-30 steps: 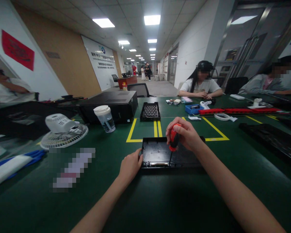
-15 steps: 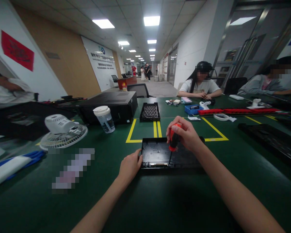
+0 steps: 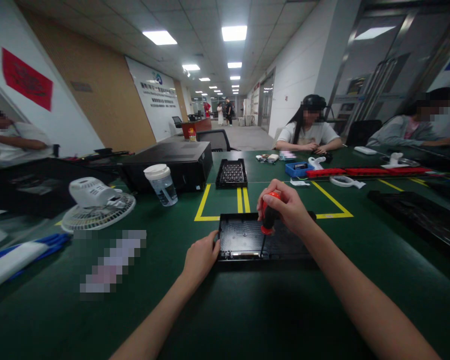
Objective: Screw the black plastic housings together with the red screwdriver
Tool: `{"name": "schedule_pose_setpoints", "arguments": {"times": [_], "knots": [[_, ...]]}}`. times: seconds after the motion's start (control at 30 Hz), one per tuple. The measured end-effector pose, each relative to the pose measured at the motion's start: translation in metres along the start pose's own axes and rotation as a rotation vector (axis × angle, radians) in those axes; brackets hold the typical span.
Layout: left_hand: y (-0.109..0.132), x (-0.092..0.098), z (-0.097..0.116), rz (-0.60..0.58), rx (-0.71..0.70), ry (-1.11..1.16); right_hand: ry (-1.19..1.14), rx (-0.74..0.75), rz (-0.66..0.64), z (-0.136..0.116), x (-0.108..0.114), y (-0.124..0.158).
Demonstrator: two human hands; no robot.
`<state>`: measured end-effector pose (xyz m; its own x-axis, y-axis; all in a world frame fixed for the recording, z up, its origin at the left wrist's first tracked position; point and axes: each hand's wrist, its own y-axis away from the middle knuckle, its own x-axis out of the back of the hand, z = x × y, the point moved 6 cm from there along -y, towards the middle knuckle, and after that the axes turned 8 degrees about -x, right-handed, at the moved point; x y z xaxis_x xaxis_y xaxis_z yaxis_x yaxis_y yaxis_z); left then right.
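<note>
A shallow black rectangular panel [image 3: 234,237] with raised edges lies flat on the green table in front of me. My left hand [image 3: 200,256] grips its left edge, thumb and fingers closed around the rim. In my right hand [image 3: 285,202] is a red and black screwdriver [image 3: 270,215], held upright with the fingers wrapped about the handle. Its thin shaft points down, and the tip meets the panel near the front edge, beside a small bright metal strip [image 3: 245,254]. My right hand and forearm hide the panel's right part.
Beyond the panel stand a black tray [image 3: 232,173], a large black case [image 3: 168,157] and a lidded cup of water [image 3: 162,185]. A white fan [image 3: 97,202] lies at left. A blue box [image 3: 299,168] sits near a person [image 3: 310,127] across the table. Another black panel [image 3: 420,220] lies at right.
The screwdriver handle has turned slightly in my right hand, its tip staying in the same spot. My left hand has not moved. At far left, another person's arm has shifted.
</note>
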<state>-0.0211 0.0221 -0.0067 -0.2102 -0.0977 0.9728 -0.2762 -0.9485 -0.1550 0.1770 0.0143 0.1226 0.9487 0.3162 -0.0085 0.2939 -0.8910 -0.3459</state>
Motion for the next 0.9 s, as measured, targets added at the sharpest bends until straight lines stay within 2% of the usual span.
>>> {"name": "schedule_pose_setpoints", "arguments": {"times": [0.3,0.63,0.9], "knots": [[-0.0002,-0.0014,-0.0012,0.015,-0.012,0.003,0.059,0.008,0.029,-0.0035,0.0021,-0.0001],[0.0004,0.0017,0.0009,-0.026,0.022,0.014,0.159,0.024,0.093,-0.0076,0.0016,0.0029],[0.0004,0.0026,0.0025,-0.038,0.034,0.009,0.274,0.057,0.191,-0.0092,0.0039,0.0033]]}}
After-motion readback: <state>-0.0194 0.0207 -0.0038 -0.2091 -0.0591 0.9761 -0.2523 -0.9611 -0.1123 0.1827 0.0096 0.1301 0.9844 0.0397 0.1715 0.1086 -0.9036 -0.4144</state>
